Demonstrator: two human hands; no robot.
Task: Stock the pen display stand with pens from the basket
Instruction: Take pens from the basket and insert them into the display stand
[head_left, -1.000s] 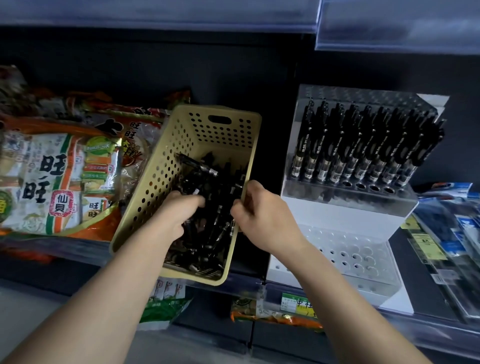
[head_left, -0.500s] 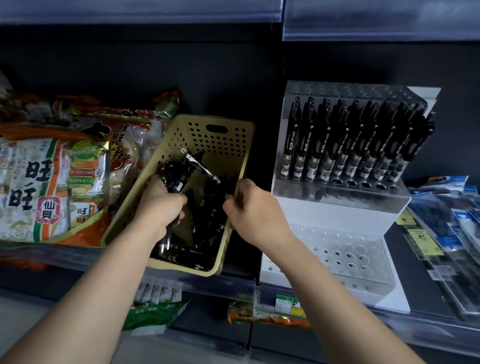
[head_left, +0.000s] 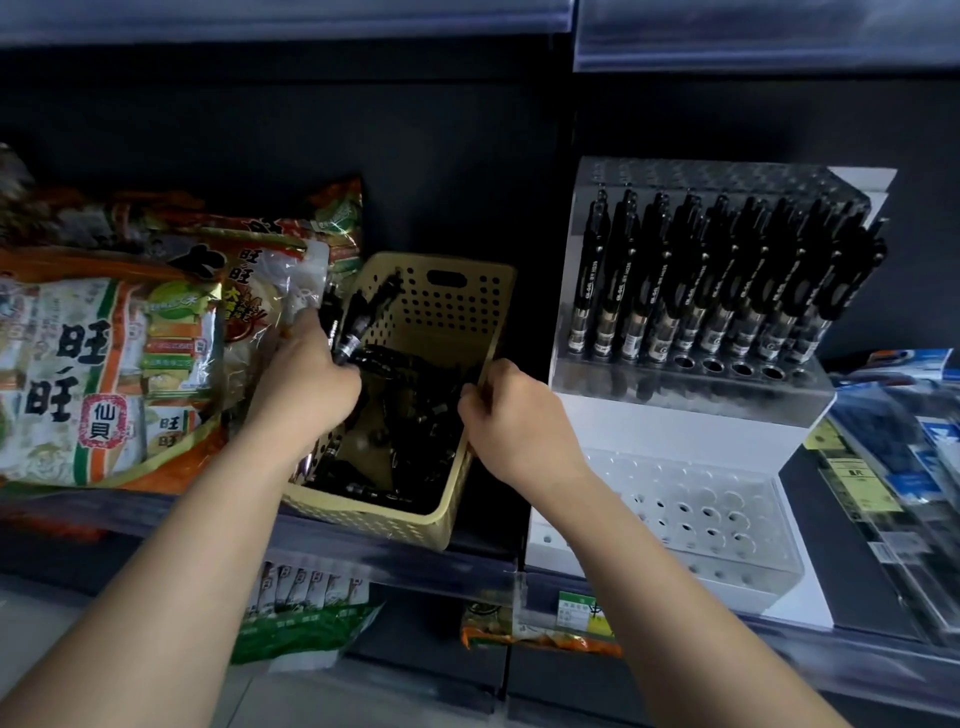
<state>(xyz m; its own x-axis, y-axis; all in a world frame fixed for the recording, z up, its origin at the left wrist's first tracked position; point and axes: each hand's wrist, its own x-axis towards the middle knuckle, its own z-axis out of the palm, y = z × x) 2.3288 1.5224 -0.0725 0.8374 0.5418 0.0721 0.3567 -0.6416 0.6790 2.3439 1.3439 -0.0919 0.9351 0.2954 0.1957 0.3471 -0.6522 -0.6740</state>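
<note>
A yellow perforated basket (head_left: 457, 312) sits on the shelf and holds several loose black pens (head_left: 415, 426). My left hand (head_left: 306, 384) is shut on a bunch of black pens (head_left: 358, 317), raised over the basket's left side. My right hand (head_left: 514, 415) grips the basket's right rim. To the right stands the clear tiered pen display stand (head_left: 691, 395). Its upper tier carries rows of upright black pens (head_left: 717, 280), with a few vacant holes at the front right. The lower tier (head_left: 691, 514) has only bare holes.
Snack bags (head_left: 104, 364) lie against the basket's left side. Packaged stationery (head_left: 893, 452) lies right of the stand. A shelf edge with price rails runs overhead, and more packets (head_left: 306, 618) sit on the shelf below.
My left hand closed on a bunch of pens inside the basket and lifted them up toward the left. My right hand stayed on the basket's right rim.
</note>
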